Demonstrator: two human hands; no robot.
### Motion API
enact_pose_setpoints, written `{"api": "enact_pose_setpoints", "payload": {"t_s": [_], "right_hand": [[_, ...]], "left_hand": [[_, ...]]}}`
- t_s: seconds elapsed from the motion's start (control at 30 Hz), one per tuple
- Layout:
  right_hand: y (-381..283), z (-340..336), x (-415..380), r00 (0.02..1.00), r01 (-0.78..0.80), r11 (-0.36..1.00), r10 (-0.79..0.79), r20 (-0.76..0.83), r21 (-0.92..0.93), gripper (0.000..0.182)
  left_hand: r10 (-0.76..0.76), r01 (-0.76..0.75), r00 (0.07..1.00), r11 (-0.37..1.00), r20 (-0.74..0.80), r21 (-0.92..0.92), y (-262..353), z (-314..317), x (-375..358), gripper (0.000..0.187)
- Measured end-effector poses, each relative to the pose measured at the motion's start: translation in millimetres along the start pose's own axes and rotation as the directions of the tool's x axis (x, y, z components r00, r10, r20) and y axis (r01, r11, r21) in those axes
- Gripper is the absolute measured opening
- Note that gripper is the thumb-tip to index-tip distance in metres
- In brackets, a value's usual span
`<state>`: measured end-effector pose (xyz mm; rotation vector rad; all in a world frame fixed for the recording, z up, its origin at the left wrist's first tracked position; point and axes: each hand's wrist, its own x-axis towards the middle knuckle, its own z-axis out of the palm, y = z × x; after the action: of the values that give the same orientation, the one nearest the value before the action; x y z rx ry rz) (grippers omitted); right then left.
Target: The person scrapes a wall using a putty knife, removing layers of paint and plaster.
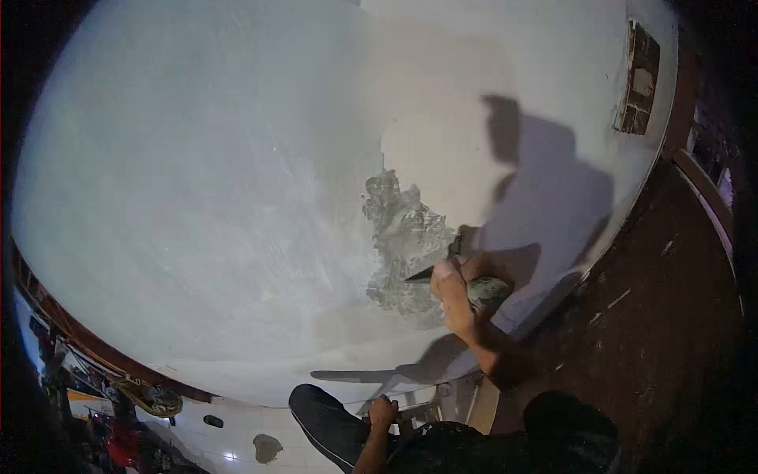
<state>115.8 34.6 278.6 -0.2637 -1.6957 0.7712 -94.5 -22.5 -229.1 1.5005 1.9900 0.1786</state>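
Observation:
My right hand [453, 294] is closed around a scraper [421, 276] with a dark, pointed-looking blade. The blade lies against or very close to a rough grey patch [403, 229] on the pale wall [237, 197]. A rounded grey-green thing [488, 292] shows beside my right wrist; what it is I cannot make out. Lower down, near my dark-trousered leg, my left hand [384, 411] is closed on what looks like part of a ladder [426, 412], its fingers small in view.
An opening with brown and pale pieces [641, 79] is set in the wall at upper right. Brown flooring or panelling [647, 316] runs along the right. Far below lie white tiles [245, 430] with a grey blotch [267, 448], and clutter [118, 419] at lower left.

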Motion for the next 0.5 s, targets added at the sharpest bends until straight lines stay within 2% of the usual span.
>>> {"api": "enact_pose_setpoints", "payload": {"t_s": [0.1,0.13,0.17,0.2,0.23,0.27,0.3,0.33,0.37,0.43,0.47,0.5], "right_hand": [[1.3,-11.5,-3.1,0.977,-0.16,0.951,0.19,0.094,-0.265,0.02],[2.3,-7.1,-7.5,1.0,-0.021,0.994,0.021,0.0,-0.106,0.021],[3.4,-2.8,-11.7,0.984,0.152,0.988,-0.149,-0.094,0.021,0.023],[8.3,-4.7,-4.1,0.922,0.384,0.914,-0.375,-0.095,0.129,0.02],[13.3,-6.6,3.5,0.81,0.583,0.776,-0.58,-0.09,0.242,0.018],[13.6,-20.9,1.5,0.826,0.541,0.791,-0.563,-0.006,0.285,0.018],[14.9,-25.1,-17.1,0.929,0.363,0.93,-0.356,-0.105,0.057,0.015],[15.5,-28.6,-34.6,0.973,0.077,0.984,-0.11,-0.204,-0.162,0.014],[10.3,-26.2,-40.7,0.951,-0.212,0.933,0.127,-0.283,-0.292,0.015],[21.5,-30.7,-34.2,0.972,0.042,0.995,-0.06,-0.227,-0.086,0.017],[20.4,-30.6,-24.6,0.97,0.157,0.988,-0.151,-0.189,0.014,0.017],[19.5,-30.6,-15.0,0.959,0.258,0.959,-0.24,-0.151,0.119,0.017]], "left_hand": [[0.136,-0.127,0.981,0.989,-0.136,0.077,-18.0,22.7,10.3,0.037],[0.016,-0.018,0.998,1.0,-0.069,-0.019,1.9,-3.5,-4.9,0.035],[0.012,-0.013,0.997,1.0,-0.073,-0.016,9.7,-12.9,-10.9,0.035],[0.01,-0.011,0.997,1.0,-0.076,-0.012,13.6,-16.6,-14.3,0.034],[0.009,-0.01,0.997,1.0,-0.08,-0.009,16.7,-19.1,-17.1,0.033],[0.003,-0.005,0.996,1.0,-0.092,-0.022,8.9,-8.6,-9.9,0.032],[-0.002,0.001,0.995,1.0,-0.096,-0.006,11.9,-10.3,-9.1,0.032],[-0.007,0.008,0.995,1.0,-0.098,0.011,14.2,-11.7,-9.4,0.032],[-0.013,0.016,0.995,0.999,-0.1,0.031,13.2,-11.1,-10.1,0.032],[0.028,-0.023,0.997,0.998,-0.079,0.067,4.5,-2.4,-4.3,0.04],[0.051,-0.045,0.996,0.995,-0.067,0.085,3.3,-1.4,-1.0,0.044],[0.032,-0.027,0.997,0.997,-0.068,0.078,0.1,1.7,-1.8,0.04]]}}
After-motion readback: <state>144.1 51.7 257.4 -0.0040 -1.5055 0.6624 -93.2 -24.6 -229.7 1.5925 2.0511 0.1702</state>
